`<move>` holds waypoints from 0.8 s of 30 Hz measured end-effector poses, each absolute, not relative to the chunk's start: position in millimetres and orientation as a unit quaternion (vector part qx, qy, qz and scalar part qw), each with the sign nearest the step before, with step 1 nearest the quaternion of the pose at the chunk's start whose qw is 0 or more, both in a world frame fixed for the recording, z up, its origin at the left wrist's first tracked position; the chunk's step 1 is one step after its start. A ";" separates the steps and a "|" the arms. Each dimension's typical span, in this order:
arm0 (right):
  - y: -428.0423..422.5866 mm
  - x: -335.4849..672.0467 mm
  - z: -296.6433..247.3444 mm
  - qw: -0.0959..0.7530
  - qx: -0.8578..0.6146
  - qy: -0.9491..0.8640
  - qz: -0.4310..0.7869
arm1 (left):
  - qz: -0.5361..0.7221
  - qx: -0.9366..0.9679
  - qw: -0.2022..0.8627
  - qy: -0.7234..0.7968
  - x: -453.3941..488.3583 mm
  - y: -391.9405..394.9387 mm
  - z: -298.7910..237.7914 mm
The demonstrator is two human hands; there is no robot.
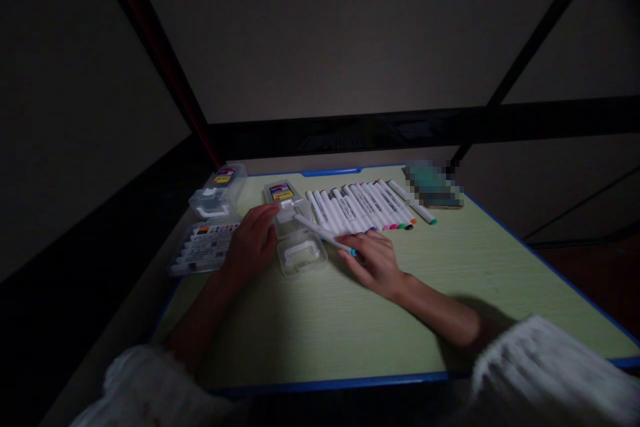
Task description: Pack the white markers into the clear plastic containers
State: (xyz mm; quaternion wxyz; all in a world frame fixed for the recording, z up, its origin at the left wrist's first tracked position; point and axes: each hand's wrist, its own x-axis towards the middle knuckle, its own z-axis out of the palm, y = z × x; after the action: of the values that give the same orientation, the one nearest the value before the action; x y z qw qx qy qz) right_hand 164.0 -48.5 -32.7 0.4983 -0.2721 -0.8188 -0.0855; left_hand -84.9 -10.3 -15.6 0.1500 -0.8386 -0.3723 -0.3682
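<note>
My right hand (373,260) is closed around a white marker (320,230) with a blue end. The marker slants up to the left, its far tip over a small clear plastic case (290,217). That case lies with its lid (303,255) folded toward me, and a yellow and red label (283,191) shows at its back. My left hand (253,240) rests at the case's left side, fingers curved and thumb apart, fingertips at its edge; whether they press on it is hard to see. Right of the case lies a row of white markers (360,207) with coloured ends.
On the left of the table (310,333) stand another clear case (220,190) with a label and a flat clear pack (205,247) of markers. A single green-ended marker (413,201) lies right of the row, near a partly blurred phone-like object (433,185).
</note>
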 end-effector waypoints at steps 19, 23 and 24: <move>-52.1 152.0 -33.2 0.510 -0.302 -0.780 0.201 | -0.367 -0.840 0.147 -0.372 -86.1 -8.8 -15.7; -52.7 152.9 -34.1 0.475 -0.273 -0.802 0.237 | -0.363 -0.838 0.134 -0.384 -85.7 -9.4 -14.7; -52.5 153.4 -34.7 0.467 -0.268 -0.807 0.243 | -0.363 -0.839 0.132 -0.384 -85.6 -9.5 -14.6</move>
State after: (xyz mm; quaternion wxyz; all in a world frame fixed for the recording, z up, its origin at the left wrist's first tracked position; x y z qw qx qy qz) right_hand 153.4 -52.5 -34.7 0.4669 -0.2683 -0.8068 0.2431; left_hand -85.6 -9.5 -14.6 0.1320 -0.8386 -0.3843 -0.3629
